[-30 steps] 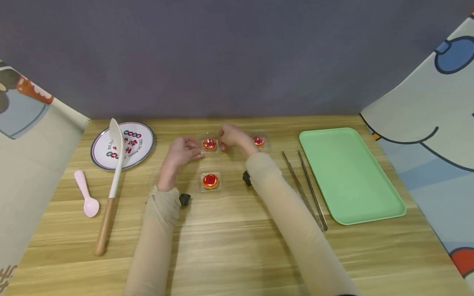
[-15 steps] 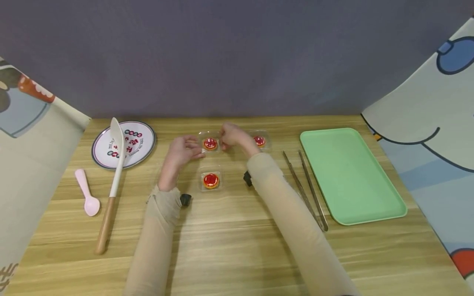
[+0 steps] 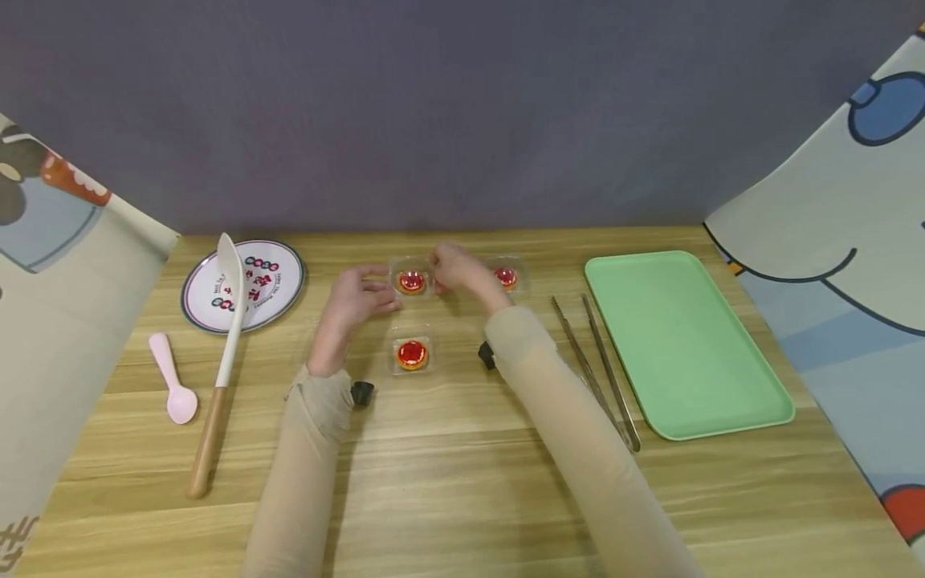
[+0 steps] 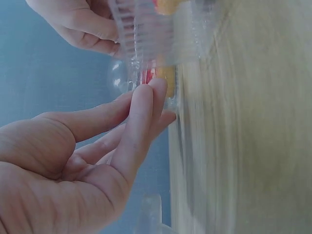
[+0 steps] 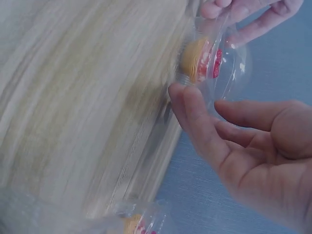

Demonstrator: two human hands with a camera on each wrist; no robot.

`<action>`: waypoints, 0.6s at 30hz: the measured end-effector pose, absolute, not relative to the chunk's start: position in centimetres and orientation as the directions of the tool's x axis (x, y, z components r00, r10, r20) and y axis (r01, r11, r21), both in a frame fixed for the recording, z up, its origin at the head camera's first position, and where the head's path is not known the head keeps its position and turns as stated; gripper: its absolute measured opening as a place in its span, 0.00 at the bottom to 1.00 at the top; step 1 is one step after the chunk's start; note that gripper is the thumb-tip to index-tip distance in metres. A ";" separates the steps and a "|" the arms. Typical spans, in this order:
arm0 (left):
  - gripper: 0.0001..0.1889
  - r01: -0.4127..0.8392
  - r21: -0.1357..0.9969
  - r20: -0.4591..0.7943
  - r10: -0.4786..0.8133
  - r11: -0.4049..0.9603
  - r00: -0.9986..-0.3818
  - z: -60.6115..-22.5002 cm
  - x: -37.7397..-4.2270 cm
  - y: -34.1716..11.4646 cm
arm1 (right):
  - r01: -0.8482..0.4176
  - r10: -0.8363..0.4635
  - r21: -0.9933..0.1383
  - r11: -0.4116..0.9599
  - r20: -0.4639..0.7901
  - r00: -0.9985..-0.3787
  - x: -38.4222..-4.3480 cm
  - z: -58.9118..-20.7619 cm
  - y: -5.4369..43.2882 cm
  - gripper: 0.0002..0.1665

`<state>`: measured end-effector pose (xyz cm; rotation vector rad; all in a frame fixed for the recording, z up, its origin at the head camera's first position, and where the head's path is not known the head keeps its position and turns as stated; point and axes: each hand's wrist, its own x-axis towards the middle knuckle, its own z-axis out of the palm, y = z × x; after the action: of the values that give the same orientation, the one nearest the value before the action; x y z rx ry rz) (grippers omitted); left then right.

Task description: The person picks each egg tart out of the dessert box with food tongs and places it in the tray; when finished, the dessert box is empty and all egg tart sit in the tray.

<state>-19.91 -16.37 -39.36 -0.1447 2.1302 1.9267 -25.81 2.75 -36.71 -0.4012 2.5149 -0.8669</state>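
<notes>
A clear plastic box (image 3: 397,265) with a small red-topped tart (image 3: 412,282) inside sits near the table's back edge. My left hand (image 3: 354,299) pinches its left edge, thumb on the lid side and fingers low against the base. On the opposite edge, my right hand (image 3: 457,268) grips the box between thumb and fingers. The right wrist view shows the tart's yellow side (image 5: 193,59) and the domed lid (image 5: 240,68) between both hands. A second boxed tart (image 3: 413,354) lies nearer the front; a third boxed tart (image 3: 507,278) lies partly behind my right wrist.
At the left lie a round printed plate (image 3: 282,299), a long wooden-handled spoon (image 3: 209,441) across it and a small pink spoon (image 3: 181,404). Metal tongs (image 3: 613,377) rest right of my right forearm, beside a green tray (image 3: 694,345). A grey wall (image 3: 462,120) rises behind the table.
Both hands keep their hold on the back boxed tart, with hardly any movement. The whole head view shifts only very slightly.
</notes>
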 end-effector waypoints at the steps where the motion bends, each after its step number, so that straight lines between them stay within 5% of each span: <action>1: 0.31 -0.249 0.962 -0.261 0.105 0.110 -0.960 -39.4 -19.9 -16.3 | -0.133 -0.401 -0.624 0.770 -0.310 -0.862 -25.7 -36.7 2.8 0.14; 18: 0.27 -0.178 0.946 -0.204 0.070 0.271 -0.977 -38.2 -19.0 -17.0 | -0.226 -0.407 -0.582 0.781 -0.201 -0.891 -24.9 -35.0 2.6 0.23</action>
<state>-18.98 -16.99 -38.19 -0.1001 2.3326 1.7793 -24.85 2.63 -35.04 -0.4861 2.6573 -0.8113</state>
